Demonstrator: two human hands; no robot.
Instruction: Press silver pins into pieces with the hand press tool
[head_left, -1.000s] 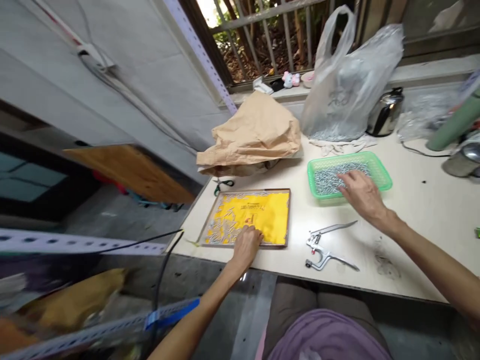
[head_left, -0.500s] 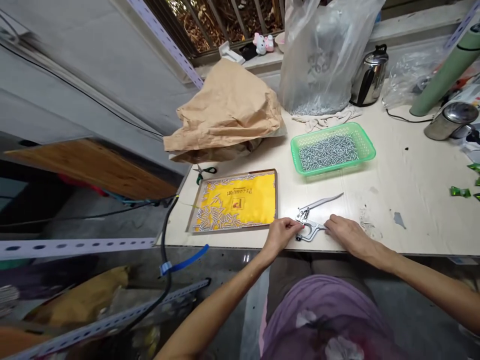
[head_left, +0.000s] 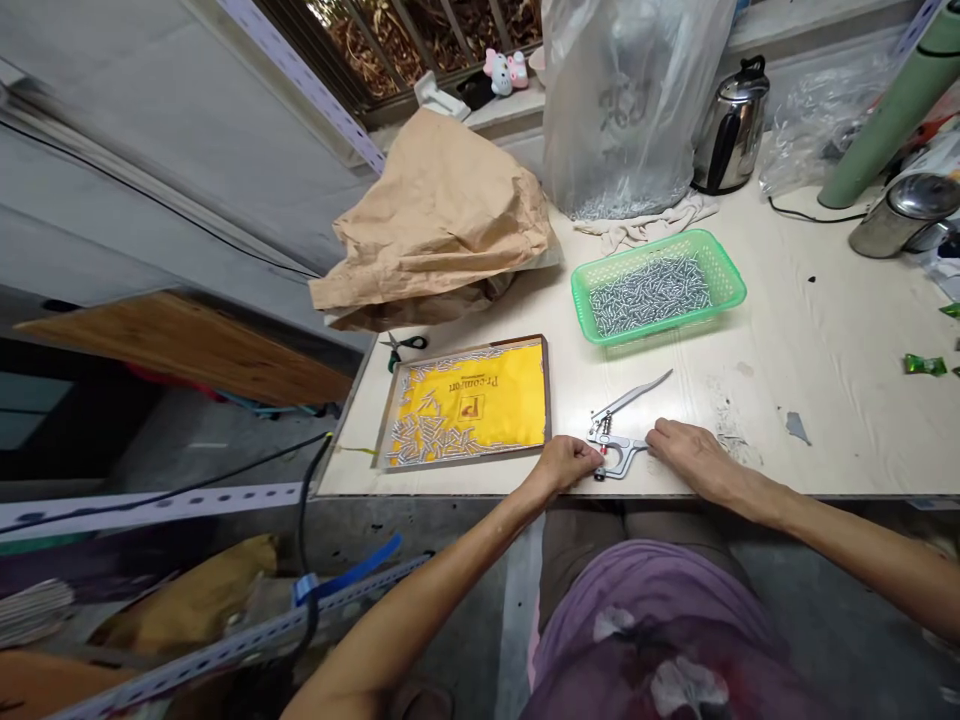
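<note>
Silver snap pliers with a C-shaped jaw, a spring and a raised upper handle lie near the table's front edge. My left hand is pinched at the open side of the jaw. What its fingertips hold is too small to make out; a tiny red spot shows beside them. My right hand is closed over the end of the pliers' lower handle. Left of the jaw sits a shallow tray with a yellow printed sheet and small silver metal pieces.
A green plastic basket full of small metal pieces stands behind the pliers. Scissors lie behind the tray, near a brown paper bag. Farther back are a clear plastic bag and a steel kettle.
The view has shifted slightly. My left fingertips have drawn a little down and away from the jaw's middle, while my right hand keeps its place on the handle.
</note>
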